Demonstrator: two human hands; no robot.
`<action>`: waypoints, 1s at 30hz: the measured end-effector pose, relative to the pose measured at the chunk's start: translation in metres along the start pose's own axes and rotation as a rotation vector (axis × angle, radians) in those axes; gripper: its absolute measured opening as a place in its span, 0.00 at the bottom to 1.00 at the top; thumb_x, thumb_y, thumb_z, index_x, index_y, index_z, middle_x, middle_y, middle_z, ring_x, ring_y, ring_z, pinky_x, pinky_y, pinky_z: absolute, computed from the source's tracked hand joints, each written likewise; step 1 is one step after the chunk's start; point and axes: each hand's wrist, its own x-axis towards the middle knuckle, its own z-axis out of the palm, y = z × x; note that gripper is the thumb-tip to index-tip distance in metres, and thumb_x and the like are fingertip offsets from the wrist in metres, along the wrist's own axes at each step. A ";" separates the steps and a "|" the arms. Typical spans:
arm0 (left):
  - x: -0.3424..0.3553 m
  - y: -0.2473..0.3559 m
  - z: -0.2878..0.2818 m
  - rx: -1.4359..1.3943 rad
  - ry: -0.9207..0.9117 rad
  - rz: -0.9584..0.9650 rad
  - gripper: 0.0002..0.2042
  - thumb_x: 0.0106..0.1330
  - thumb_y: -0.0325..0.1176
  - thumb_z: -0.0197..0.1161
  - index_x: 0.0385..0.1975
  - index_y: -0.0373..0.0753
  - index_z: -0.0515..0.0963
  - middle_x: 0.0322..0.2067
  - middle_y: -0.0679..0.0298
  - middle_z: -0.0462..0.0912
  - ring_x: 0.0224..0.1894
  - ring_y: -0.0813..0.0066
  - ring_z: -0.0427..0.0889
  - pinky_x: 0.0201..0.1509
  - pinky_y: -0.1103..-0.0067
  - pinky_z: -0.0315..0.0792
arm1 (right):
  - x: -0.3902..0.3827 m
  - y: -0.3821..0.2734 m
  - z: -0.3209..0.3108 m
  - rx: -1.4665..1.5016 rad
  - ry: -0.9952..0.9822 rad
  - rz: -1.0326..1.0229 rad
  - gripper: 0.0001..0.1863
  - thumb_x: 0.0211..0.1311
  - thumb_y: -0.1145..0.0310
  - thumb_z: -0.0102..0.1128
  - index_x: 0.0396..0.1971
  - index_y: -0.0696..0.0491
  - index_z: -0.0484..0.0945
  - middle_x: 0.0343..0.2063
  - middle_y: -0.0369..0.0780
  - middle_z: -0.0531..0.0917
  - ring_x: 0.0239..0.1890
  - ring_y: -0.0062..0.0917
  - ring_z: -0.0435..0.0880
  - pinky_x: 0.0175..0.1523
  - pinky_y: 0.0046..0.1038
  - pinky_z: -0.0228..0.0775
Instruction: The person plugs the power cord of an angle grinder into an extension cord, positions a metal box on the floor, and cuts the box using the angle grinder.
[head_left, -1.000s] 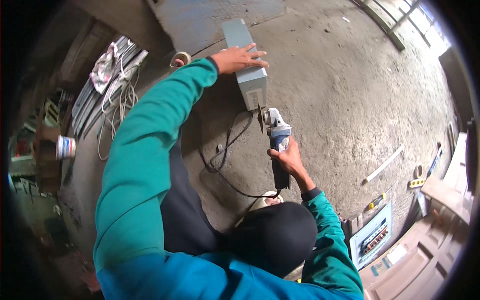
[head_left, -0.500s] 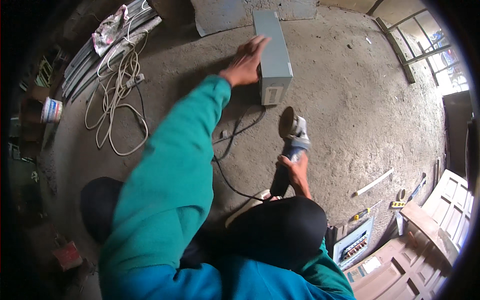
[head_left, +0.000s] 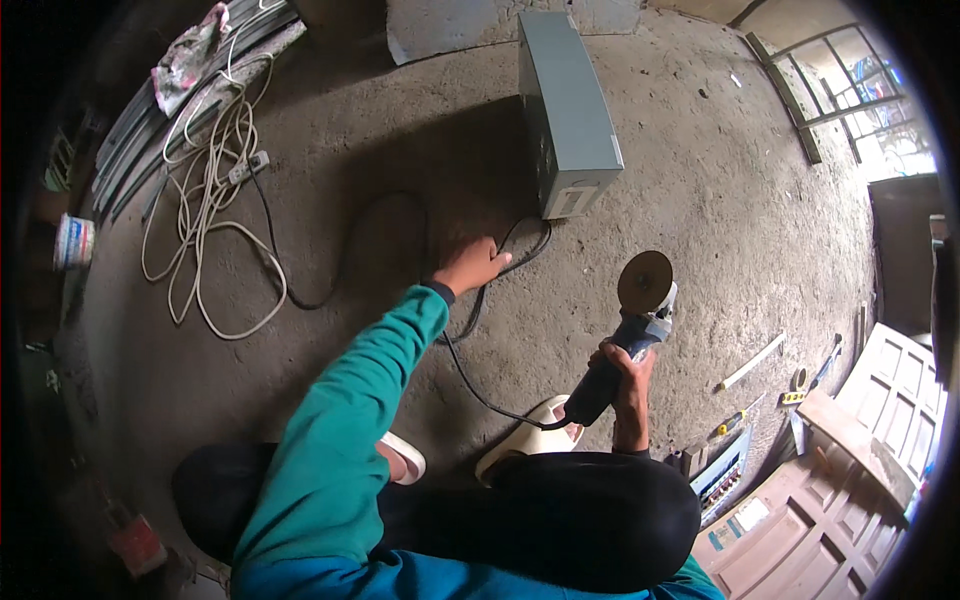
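My right hand is wrapped round the dark body of an angle grinder, whose brown disc points up and away from me. A black cord trails from the grinder's back end across the floor to the left. Low over that cord, my left hand reaches forward with its fingers curled; the cord passes by its fingertips, and whatever they may hold is hidden. Beyond the left hand, a grey metal box stands on its narrow side, apart from both hands.
Tangled white extension cable with a socket block lies left, beside grey lengths of conduit. To the right are a white strip, a screwdriver, an open breaker panel and wooden doors. My sandalled feet are below the cord.
My left hand has come off the grey box and down toward me to the cord. The grinder has moved right and tilted, showing its disc more fully.
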 end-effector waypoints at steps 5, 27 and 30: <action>0.013 -0.029 0.023 0.063 0.070 0.018 0.18 0.59 0.46 0.61 0.38 0.37 0.77 0.40 0.47 0.80 0.44 0.46 0.78 0.48 0.61 0.71 | -0.006 0.006 0.003 0.077 0.012 0.000 0.18 0.44 0.66 0.67 0.32 0.60 0.71 0.21 0.41 0.78 0.21 0.29 0.81 0.28 0.30 0.76; 0.013 0.079 -0.167 -0.006 0.387 0.518 0.27 0.64 0.47 0.58 0.59 0.37 0.67 0.61 0.48 0.64 0.65 0.51 0.60 0.67 0.66 0.57 | -0.002 0.041 0.008 0.014 -0.111 0.031 0.20 0.43 0.73 0.68 0.36 0.58 0.69 0.24 0.37 0.78 0.23 0.22 0.80 0.29 0.25 0.75; 0.072 0.157 -0.163 0.241 0.482 0.715 0.29 0.62 0.60 0.52 0.61 0.55 0.67 0.67 0.47 0.52 0.69 0.45 0.49 0.69 0.57 0.52 | 0.006 0.029 0.019 0.025 -0.144 0.005 0.22 0.42 0.73 0.69 0.38 0.59 0.68 0.25 0.38 0.78 0.23 0.22 0.80 0.30 0.25 0.75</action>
